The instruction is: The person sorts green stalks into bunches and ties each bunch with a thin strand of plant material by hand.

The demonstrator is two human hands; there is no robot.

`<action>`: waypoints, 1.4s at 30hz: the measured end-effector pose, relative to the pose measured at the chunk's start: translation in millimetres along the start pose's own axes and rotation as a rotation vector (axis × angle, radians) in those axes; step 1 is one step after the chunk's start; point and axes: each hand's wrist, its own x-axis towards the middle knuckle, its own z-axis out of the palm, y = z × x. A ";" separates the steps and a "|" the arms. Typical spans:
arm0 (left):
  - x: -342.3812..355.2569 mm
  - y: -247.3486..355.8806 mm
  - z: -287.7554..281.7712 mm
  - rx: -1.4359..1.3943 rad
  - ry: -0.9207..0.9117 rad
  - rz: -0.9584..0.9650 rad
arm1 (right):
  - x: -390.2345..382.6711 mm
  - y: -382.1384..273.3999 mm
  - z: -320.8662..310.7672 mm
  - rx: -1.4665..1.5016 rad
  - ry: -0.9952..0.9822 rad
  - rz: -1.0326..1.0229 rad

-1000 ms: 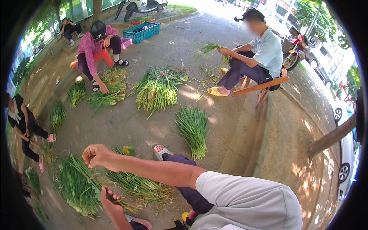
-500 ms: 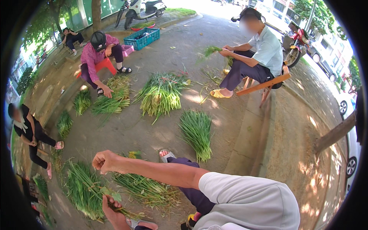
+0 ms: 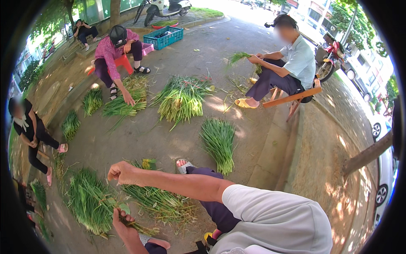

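My left hand (image 3: 123,221) is closed around a small bunch of garlic chives (image 3: 141,228), stalk ends toward me. A broad green leaf (image 3: 124,207) shows beside its fingers. My right hand (image 3: 122,172) hangs above and beyond it, arm stretched across to the left, fingers pinched together; what they hold, if anything, I cannot make out. Beneath my hands lie a large heap of garlic chives (image 3: 86,199) on the left and a looser, yellowing heap (image 3: 165,205) on the right, partly covered by my right forearm.
Further bundles (image 3: 218,146) and piles (image 3: 182,101) of chives lie on the pavement. A person in pink (image 3: 108,55) sits on a red stool; another in light blue (image 3: 298,57) sits on a wooden chair. A blue crate (image 3: 165,39) stands behind. A curb (image 3: 292,156) runs along the right.
The view has shifted slightly. My right hand sits a little farther right, still pinched; my left hand keeps the bunch. The pink-sleeved person's hand has moved slightly right over a chive pile.
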 end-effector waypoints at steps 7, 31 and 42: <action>-7.7 9.2 4.1 -0.003 -0.049 0.058 | -8.1 0.1 23.9 -0.158 0.021 -0.015; -4.9 23.6 -6.5 -0.159 -0.065 -0.043 | -30.2 -1.4 40.1 -0.221 -0.081 0.237; -11.0 18.0 1.5 -0.140 -0.093 -0.069 | -23.1 -1.2 44.5 -0.327 0.108 0.006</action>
